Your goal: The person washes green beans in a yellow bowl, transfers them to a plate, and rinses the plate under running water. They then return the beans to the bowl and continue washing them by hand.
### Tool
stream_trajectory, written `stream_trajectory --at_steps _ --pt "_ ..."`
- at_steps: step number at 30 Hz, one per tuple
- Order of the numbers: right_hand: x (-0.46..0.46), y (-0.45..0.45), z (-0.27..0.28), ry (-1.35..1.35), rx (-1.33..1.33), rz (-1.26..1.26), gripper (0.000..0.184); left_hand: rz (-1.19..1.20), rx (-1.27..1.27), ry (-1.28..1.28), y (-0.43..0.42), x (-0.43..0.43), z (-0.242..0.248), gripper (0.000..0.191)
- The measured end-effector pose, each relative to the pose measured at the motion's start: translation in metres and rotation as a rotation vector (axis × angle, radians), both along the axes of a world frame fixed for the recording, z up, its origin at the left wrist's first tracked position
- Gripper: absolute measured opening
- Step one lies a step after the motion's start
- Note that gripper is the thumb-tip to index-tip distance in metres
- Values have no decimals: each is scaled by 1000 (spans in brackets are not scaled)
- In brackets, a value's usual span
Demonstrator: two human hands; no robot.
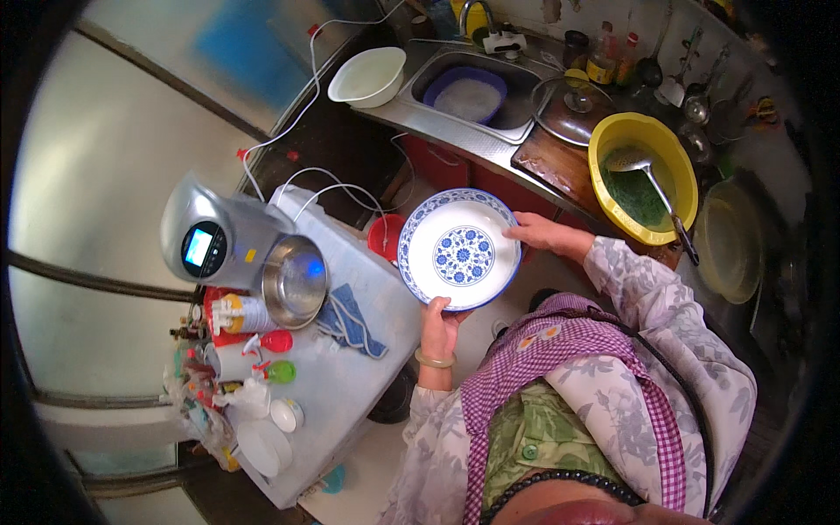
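A wide white bowl (420,279) with a blue floral band and a blue flower medallion is held up in front of my body, its inside facing me. My left hand (441,331), with a pale bangle on the wrist, grips the near rim, the thumb over the edge. On the far right side of the rim, my right hand (548,235) holds the bowl with its thumb lying inside. The fingers beneath the bowl are mostly hidden. Nothing shows inside the bowl apart from its printed pattern.
Left stands a table (380,315) bearing a silver appliance (230,236), a steel basin (295,282), a blue cloth (351,321) and spray bottles. Beyond it, a counter holds a sink (525,79) with a purple basin (497,88). A yellow basin (686,170) with a skimmer (650,172) stands right.
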State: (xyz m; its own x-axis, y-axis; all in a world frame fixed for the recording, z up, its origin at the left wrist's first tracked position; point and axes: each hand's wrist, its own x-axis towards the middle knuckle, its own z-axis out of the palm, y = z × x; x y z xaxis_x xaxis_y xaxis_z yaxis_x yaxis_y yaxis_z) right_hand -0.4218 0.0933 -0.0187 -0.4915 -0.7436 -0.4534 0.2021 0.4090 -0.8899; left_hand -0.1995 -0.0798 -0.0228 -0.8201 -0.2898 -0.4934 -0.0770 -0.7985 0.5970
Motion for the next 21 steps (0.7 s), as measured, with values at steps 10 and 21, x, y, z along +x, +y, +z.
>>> stream_trajectory --at_steps 10,21 --pt "-278 -39 16 150 102 -244 43 4 33 -21 -49 -137 -18 55" --pt "-533 -85 -31 -247 -14 -758 28 -53 -9 -82 -127 -355 10 57"
